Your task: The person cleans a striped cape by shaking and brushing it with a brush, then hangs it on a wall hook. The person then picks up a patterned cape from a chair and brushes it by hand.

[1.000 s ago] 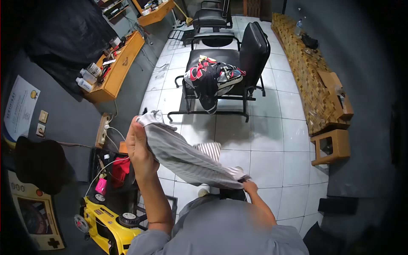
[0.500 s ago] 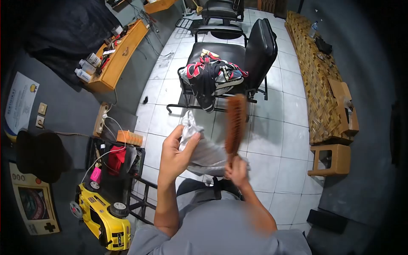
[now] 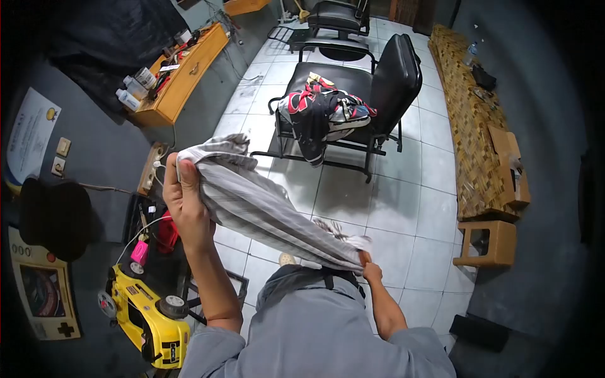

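Note:
A grey-and-white striped cloth [image 3: 271, 217] is stretched diagonally in front of my body. My left hand [image 3: 184, 196] is raised at the left, thumb and fingers closed on the cloth's upper end. Lower and to the right, my right hand [image 3: 373, 273] is wrapped round the handle of a brown wooden brush [image 3: 364, 257]. Only a bit of the brush shows; the cloth's lower end hides its bristles. Whether the right fingers also pinch the cloth, I cannot tell.
Ahead stands a black barber chair [image 3: 394, 94] with a patterned cloth [image 3: 328, 113] heaped on its seat. A wooden shelf [image 3: 183, 82] holds bottles at the left. Below it lies a yellow toy car [image 3: 148, 315]. A woven-covered bench [image 3: 469, 132] and a brown stool [image 3: 485, 244] line the right.
My left hand has moved left and up, drawing the cloth out long. The brush, upright and bare before, has dropped low to the right and is now mostly covered by the cloth.

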{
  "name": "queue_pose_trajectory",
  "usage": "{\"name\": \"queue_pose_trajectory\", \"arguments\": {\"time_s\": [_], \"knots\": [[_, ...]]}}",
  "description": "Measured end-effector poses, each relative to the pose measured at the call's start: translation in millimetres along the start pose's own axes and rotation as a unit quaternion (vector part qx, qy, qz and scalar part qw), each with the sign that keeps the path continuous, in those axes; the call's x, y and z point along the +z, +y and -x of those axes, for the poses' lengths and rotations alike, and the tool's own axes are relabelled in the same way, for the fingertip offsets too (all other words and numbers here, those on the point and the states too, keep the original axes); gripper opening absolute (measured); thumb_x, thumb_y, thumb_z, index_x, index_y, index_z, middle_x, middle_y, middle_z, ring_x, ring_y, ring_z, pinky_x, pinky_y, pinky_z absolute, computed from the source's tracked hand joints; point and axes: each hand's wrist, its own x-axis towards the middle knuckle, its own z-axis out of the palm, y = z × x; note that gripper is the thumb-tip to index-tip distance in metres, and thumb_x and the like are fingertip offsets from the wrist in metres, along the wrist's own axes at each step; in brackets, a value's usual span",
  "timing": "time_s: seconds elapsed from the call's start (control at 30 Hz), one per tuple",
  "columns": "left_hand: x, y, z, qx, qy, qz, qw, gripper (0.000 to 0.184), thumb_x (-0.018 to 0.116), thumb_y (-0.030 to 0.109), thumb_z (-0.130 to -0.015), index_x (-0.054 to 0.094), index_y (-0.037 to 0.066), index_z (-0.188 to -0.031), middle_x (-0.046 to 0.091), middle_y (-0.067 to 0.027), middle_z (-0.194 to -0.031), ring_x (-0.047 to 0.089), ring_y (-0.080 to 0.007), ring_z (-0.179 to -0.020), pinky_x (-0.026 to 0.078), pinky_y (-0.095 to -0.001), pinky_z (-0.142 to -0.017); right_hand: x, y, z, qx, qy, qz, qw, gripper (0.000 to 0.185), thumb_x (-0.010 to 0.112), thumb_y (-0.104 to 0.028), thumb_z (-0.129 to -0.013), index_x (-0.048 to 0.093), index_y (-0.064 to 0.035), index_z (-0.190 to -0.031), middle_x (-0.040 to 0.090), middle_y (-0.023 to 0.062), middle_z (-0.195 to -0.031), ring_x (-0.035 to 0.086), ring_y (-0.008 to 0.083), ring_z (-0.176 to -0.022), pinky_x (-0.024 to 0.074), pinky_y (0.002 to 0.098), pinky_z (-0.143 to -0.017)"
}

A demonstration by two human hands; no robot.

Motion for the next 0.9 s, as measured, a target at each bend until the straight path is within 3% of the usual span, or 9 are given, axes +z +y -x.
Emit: {"name": "queue_pose_trajectory", "arguments": {"time_s": [0.1,0.17,0.27,0.37,0.53,0.6,0.67,0.8,0.9], "knots": [[-4,-10,3,-0.037,-0.043,-0.029,0.998,0.019,0.045,0.020,-0.096,0.053,0.004,-0.090,0.049,0.0043,-0.077,0.039,-0.0007,-0.068,0.032,-0.0165,-0.059,-2,4,-13,0.000,0.052,-0.200,0.978,0.033,0.043,-0.032,-0.089,0.058,-0.0027,-0.088,0.061,0.0148,-0.077,0.059,0.0262,-0.061,0.0478,0.0388,-0.053],[1,-11,8,-0.077,-0.125,-0.067,0.987,0.015,0.045,0.015,-0.096,0.053,0.003,-0.091,0.049,0.0052,-0.076,0.039,-0.0010,-0.066,0.031,-0.0163,-0.057,-90,-51,40,0.003,-0.033,-0.567,0.823,0.042,0.035,-0.045,-0.094,0.046,-0.0102,-0.073,0.039,-0.0002,-0.049,0.033,0.0117,-0.032,0.0282,0.0278,-0.031],[17,-18,18,-0.059,-0.247,-0.103,0.962,0.011,0.048,0.010,-0.093,0.055,0.001,-0.092,0.048,0.0041,-0.066,0.038,-0.0017,-0.059,0.031,-0.0186,-0.050,-218,-134,136,-0.143,-0.123,-0.746,0.639,0.043,0.031,-0.050,-0.094,0.040,-0.0127,-0.075,0.027,-0.0043,-0.049,0.026,0.0071,-0.034,0.0229,0.0214,-0.032],[28,-16,21,0.048,-0.399,-0.121,0.908,0.010,0.060,0.006,-0.083,0.056,-0.001,-0.089,0.049,-0.0089,-0.059,0.045,-0.0148,-0.049,0.034,-0.0263,-0.046,-248,-176,164,-0.392,-0.133,-0.714,0.565,0.042,0.037,-0.048,-0.094,0.042,-0.0098,-0.076,0.035,-0.0044,-0.052,0.029,0.0056,-0.037,0.0245,0.0211,-0.035],[19,1,11,0.136,-0.382,-0.124,0.906,0.009,0.063,0.005,-0.079,0.059,-0.003,-0.081,0.054,-0.0108,-0.062,0.048,-0.0200,-0.049,0.038,-0.0291,-0.049,-215,-208,132,-0.366,-0.151,-0.532,0.748,0.036,0.044,-0.039,-0.094,0.053,-0.0051,-0.085,0.044,-0.0020,-0.058,0.041,0.0069,-0.049,0.0335,0.0225,-0.045],[2,2,7,0.169,-0.308,-0.083,0.933,0.011,0.063,0.008,-0.080,0.062,-0.003,-0.081,0.058,-0.0084,-0.063,0.049,-0.0167,-0.050,0.039,-0.0275,-0.050,-135,-187,78,-0.393,0.050,-0.398,0.828,0.039,0.045,-0.035,-0.091,0.059,-0.0008,-0.082,0.057,0.0075,-0.068,0.054,0.0193,-0.068,0.0429,0.0327,-0.063],[-18,5,5,0.157,-0.252,-0.084,0.951,0.012,0.062,0.008,-0.081,0.063,-0.003,-0.082,0.058,-0.0076,-0.063,0.051,-0.0150,-0.051,0.040,-0.0267,-0.051,-43,-127,18,-0.246,-0.048,-0.146,0.957,0.048,0.041,-0.047,-0.089,0.065,-0.0061,-0.095,0.063,0.0213,-0.092,0.061,0.0336,-0.086,0.0464,0.0404,-0.075],[-37,0,7,0.088,-0.309,-0.050,0.946,0.012,0.060,0.009,-0.083,0.062,-0.003,-0.084,0.058,-0.0078,-0.065,0.052,-0.0140,-0.055,0.041,-0.0265,-0.054,-3,-62,40,0.005,-0.051,-0.024,0.998,0.057,0.034,-0.054,-0.086,0.066,-0.0077,-0.094,0.063,0.0222,-0.096,0.060,0.0380,-0.089,0.0472,0.0441,-0.079],[-44,-11,14,0.010,-0.424,-0.029,0.905,0.012,0.059,0.010,-0.084,0.059,-0.002,-0.083,0.054,-0.0093,-0.063,0.051,-0.0167,-0.054,0.040,-0.0264,-0.054,13,-45,13,-0.055,0.040,-0.025,0.997,0.060,0.029,-0.048,-0.088,0.065,-0.0007,-0.094,0.063,0.0238,-0.092,0.060,0.0378,-0.093,0.0473,0.0440,-0.080]]}}
